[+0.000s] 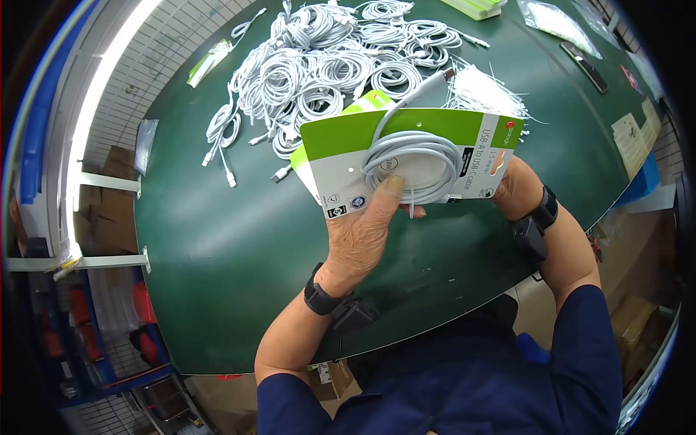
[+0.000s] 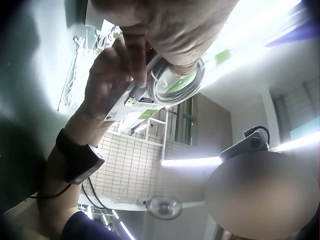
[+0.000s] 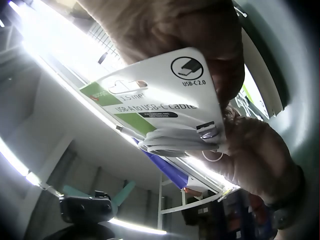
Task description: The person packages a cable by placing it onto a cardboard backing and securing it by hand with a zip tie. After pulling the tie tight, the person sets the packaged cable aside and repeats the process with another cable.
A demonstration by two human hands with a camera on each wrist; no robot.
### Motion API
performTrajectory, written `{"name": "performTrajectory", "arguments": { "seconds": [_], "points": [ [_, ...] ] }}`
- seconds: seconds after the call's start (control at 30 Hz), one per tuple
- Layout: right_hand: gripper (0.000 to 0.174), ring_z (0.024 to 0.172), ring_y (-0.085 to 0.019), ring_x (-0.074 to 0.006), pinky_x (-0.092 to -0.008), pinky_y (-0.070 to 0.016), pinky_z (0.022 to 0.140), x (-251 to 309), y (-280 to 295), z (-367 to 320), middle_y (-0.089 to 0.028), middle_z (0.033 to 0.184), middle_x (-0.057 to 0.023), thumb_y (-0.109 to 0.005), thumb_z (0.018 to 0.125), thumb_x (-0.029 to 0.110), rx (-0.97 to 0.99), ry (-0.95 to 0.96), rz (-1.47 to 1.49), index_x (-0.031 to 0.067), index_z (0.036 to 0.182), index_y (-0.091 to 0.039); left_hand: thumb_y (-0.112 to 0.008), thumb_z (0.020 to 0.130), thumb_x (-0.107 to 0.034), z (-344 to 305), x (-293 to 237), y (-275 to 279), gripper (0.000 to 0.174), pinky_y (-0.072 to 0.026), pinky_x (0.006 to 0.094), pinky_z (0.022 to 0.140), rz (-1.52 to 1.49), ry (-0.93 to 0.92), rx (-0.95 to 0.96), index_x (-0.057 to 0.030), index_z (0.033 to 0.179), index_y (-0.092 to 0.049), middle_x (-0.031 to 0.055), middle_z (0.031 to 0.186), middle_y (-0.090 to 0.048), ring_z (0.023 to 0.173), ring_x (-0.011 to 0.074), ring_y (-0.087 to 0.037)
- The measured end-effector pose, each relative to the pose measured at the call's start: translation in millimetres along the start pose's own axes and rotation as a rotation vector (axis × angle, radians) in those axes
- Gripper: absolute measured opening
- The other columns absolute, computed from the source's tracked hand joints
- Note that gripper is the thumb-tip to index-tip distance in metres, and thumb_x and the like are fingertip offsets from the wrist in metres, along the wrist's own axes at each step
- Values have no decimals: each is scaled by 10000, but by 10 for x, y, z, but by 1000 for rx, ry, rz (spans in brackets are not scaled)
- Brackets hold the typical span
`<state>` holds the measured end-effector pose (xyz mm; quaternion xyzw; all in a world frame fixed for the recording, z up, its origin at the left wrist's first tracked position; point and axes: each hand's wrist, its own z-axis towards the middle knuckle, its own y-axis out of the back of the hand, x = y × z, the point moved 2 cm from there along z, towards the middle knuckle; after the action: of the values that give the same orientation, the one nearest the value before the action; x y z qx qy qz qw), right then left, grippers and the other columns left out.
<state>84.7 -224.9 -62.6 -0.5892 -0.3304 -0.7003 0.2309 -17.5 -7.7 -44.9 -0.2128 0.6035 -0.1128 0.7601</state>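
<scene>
A green and white packaging card (image 1: 326,156) is held up over the table, printed "USB-A to USB-C cable". On its face lies a coiled grey cable (image 1: 453,163), one connector sticking up past the card's top edge. The left hand (image 1: 359,235) grips card and coil, its thumb pressed on the coil. At the card's other end the right hand (image 1: 518,190) holds the edge from behind, most of its fingers hidden in the head view. The right wrist view shows the card (image 3: 150,95) close up, with the left hand (image 3: 255,155) at the coil.
A large heap of coiled cables (image 1: 312,65) covers the back of the green table (image 1: 217,304). White ties (image 1: 482,94) lie behind the card, with another green and white card (image 1: 370,103) partly under it. A dark phone-like object (image 1: 584,67) and plastic bags (image 1: 558,25) are at the back right.
</scene>
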Motion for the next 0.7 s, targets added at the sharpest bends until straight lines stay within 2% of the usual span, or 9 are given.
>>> {"name": "performTrajectory", "arguments": {
  "seconds": [0.23, 0.33, 0.4, 0.43, 0.5, 0.57, 0.63, 0.67, 0.7],
  "points": [
    [334, 1113, -729, -225, -379, -589, 955, -84, 95, 2, -756, 1235, -117, -697, 1000, 88, 85, -2, -313, 59, 1333, -699, -659, 1024, -36, -35, -16, -55, 341, -624, 341, 670, 15, 31, -12, 31, 1347, -573, 156, 1168, -713, 896, 211, -730],
    [323, 1106, -728, -217, -353, -595, 933, -267, -16, 110, -753, 1230, -110, -688, 1014, 131, 16, -206, 209, 35, 1322, -698, -665, 1011, -25, -18, -51, -10, 316, -621, 323, 679, 29, 123, -6, 35, 1314, -597, 145, 1123, -725, 838, 205, -730],
    [324, 1072, -734, -196, -324, -604, 893, -295, -66, 242, -754, 1200, -97, -693, 1026, 177, -77, 33, 171, 17, 1308, -694, -677, 1004, -22, -18, -53, -3, 294, -620, 322, 680, 20, 158, -6, 40, 1284, -614, 142, 1105, -727, 808, 202, -728],
    [340, 1045, -738, -181, -310, -610, 865, -183, -119, 389, -755, 1176, -90, -713, 1018, 192, -116, 371, -145, 9, 1304, -688, -683, 1000, -20, -14, -53, -2, 282, -620, 322, 681, 14, 173, -6, 42, 1268, -623, 141, 1096, -728, 793, 201, -726],
    [327, 980, -743, -158, -281, -616, 819, -37, -249, 563, -755, 1121, -83, -731, 1013, 205, -39, 495, -188, -4, 1261, -684, -705, 986, -21, -34, -47, 15, 254, -610, 313, 680, 62, 200, 28, 44, 1225, -647, 129, 1096, -730, 779, 191, -723],
    [276, 903, -745, -141, -252, -615, 782, 147, -300, 660, -752, 1057, -85, -725, 1018, 204, 178, 57, 347, -14, 1183, -688, -732, 962, -14, -50, -88, 46, 219, -599, 306, 699, 197, 243, 108, 36, 1168, -679, 112, 1087, -732, 800, 179, -721],
    [165, 755, -689, -117, -244, -569, 710, 313, -328, 602, -698, 842, -59, -685, 1024, 143, 167, -148, 399, -5, 956, -666, -762, 927, 1, -15, -160, 90, 177, -586, 301, 739, 420, 290, 233, 18, 1098, -721, 90, 1069, -731, 858, 165, -721],
    [153, 723, -662, -107, -234, -537, 676, 280, -331, 628, -677, 808, -42, -681, 1027, 136, 152, -143, 425, -2, 960, -669, -809, 870, 9, 64, -73, 158, 143, -558, 283, 808, 588, -185, 422, -17, 1002, -761, 57, 1021, -723, 939, 135, -687],
    [143, 691, -635, -96, -225, -505, 642, 208, -340, 654, -655, 774, -25, -678, 1029, 128, 135, -138, 449, 2, 963, -672, -841, 836, -7, 31, -3, 238, 155, -534, 275, 842, 338, -9, 396, -40, 971, -774, 48, 986, -690, 959, 130, -646]
  ]
}}
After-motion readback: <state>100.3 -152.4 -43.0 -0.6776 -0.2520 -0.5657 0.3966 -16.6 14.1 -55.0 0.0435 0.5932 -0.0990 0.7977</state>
